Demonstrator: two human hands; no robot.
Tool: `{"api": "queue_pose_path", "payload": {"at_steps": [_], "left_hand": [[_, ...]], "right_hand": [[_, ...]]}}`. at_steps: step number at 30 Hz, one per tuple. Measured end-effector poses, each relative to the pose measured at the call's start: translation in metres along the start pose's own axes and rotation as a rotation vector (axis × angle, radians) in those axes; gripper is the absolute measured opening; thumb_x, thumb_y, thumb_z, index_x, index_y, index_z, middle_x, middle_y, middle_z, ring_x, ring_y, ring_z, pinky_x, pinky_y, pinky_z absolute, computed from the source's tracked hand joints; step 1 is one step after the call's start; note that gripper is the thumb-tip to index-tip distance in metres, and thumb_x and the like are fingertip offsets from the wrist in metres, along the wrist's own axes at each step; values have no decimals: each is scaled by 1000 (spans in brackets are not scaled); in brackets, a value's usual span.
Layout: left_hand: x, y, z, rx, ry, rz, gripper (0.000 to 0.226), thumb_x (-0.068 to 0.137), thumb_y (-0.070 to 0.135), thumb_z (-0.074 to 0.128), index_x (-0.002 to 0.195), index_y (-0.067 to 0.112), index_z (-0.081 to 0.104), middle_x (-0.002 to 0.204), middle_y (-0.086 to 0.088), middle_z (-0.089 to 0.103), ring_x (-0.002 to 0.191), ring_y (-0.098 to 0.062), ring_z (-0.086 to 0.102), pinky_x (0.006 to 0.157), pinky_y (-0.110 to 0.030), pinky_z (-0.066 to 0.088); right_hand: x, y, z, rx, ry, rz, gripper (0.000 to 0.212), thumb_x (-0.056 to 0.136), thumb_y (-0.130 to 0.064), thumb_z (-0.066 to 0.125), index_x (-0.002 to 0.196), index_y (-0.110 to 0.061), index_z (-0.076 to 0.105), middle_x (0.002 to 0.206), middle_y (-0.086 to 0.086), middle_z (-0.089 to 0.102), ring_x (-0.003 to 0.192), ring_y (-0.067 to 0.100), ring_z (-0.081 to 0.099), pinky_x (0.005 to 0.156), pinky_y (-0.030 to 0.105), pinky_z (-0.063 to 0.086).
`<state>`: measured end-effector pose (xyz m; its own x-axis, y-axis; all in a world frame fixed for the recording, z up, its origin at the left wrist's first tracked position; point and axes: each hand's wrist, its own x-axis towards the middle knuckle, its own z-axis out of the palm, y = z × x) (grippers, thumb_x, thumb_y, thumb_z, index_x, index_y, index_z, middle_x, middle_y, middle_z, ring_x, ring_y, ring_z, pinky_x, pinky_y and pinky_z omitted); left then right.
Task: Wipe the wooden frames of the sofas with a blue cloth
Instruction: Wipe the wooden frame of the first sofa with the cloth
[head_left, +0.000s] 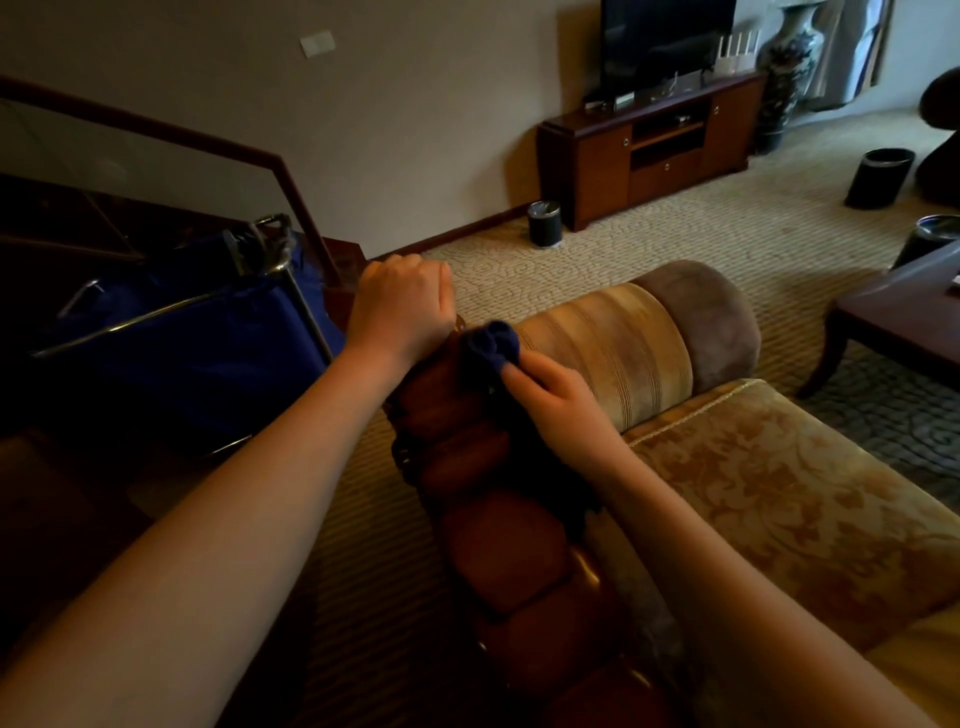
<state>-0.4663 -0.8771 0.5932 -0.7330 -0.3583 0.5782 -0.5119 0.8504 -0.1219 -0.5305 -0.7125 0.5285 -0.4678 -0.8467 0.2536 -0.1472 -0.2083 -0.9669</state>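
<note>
My right hand (553, 395) at frame centre has its fingers clamped on the blue cloth (492, 345), bunched against the top of the wooden frame (498, 525) of the sofa's arm. My left hand (400, 304) sits curled over the frame's far end; whether those fingers grip it, can't tell. Padded armrest roll (623, 348) touches the frame's right edge. Blue cart (192, 343) stands close on the left, carpet (649, 244) open beyond.

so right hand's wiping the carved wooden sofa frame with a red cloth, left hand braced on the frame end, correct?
Not quite: the head view shows the cloth is blue, not red. The right hand does hold it against the carved wooden frame, and the left hand sits at the frame's end.
</note>
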Motion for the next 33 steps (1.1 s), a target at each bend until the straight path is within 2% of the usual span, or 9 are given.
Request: {"api": "queue_pose_path", "payload": {"at_steps": [2, 7, 11, 17, 21, 23, 27, 30, 33], "left_hand": [[0, -1, 1, 4, -5, 1, 39, 96, 22, 30, 80, 3, 60, 84, -18, 63, 80, -35, 57, 74, -40, 38], [6, -5, 1, -56, -113, -15, 36, 98, 20, 31, 84, 5, 60, 95, -18, 63, 92, -34, 56, 80, -38, 37], [15, -11, 7, -132, -325, -5, 37, 100, 24, 29, 69, 12, 46, 100, -18, 63, 89, -31, 53, 82, -39, 36], [29, -12, 12, -349, -719, 30, 36, 100, 16, 29, 85, 1, 57, 107, -21, 59, 89, -28, 49, 72, -29, 31], [42, -20, 11, -534, -848, 28, 42, 104, 23, 27, 116, -1, 58, 128, -19, 55, 116, -30, 51, 90, -29, 36], [56, -30, 11, -672, -954, 29, 47, 104, 34, 26, 118, 3, 60, 131, -17, 55, 119, -29, 52, 98, -32, 38], [67, -41, 6, -811, -1220, 70, 41, 101, 47, 25, 115, 22, 54, 113, -15, 57, 101, -29, 54, 87, -35, 39], [69, -52, 22, -1078, -1187, 38, 25, 88, 36, 47, 100, 17, 58, 90, -14, 56, 77, -25, 54, 79, -35, 42], [73, -73, 36, -1381, -1166, -110, 32, 99, 29, 39, 80, 11, 56, 72, -9, 55, 63, -17, 53, 64, -26, 44]], "right_hand": [[26, 0, 8, -30, 42, 36, 21, 99, -18, 44, 85, -22, 58, 73, -10, 56, 68, 2, 52, 66, 23, 40], [70, 22, 19, -99, 7, 278, 29, 101, -20, 40, 124, -10, 53, 117, 10, 62, 108, 24, 59, 100, 40, 43], [61, 16, 17, -26, -34, 407, 33, 100, -12, 41, 129, 2, 48, 118, 19, 59, 104, 27, 58, 91, 35, 47], [41, 20, 12, -72, 35, 456, 21, 97, -20, 50, 113, -14, 63, 117, 15, 65, 107, 26, 60, 102, 41, 45], [39, -1, 19, -261, 117, 422, 15, 97, -22, 49, 93, -24, 64, 82, -3, 67, 71, 1, 61, 70, 14, 49], [38, -16, 24, -365, 177, 413, 15, 97, -24, 49, 91, -27, 63, 79, -12, 63, 72, -3, 58, 68, 7, 44], [37, -44, 42, -440, 339, 338, 23, 98, -18, 47, 113, -11, 63, 91, 1, 65, 76, 2, 56, 72, 12, 45], [45, -71, 65, -480, 406, 210, 22, 98, -18, 47, 112, -12, 64, 88, 1, 64, 72, 4, 57, 64, 13, 44], [72, -79, 104, -791, 321, 194, 25, 97, -24, 48, 117, -19, 62, 93, -5, 65, 79, 4, 60, 73, 18, 46]]}}
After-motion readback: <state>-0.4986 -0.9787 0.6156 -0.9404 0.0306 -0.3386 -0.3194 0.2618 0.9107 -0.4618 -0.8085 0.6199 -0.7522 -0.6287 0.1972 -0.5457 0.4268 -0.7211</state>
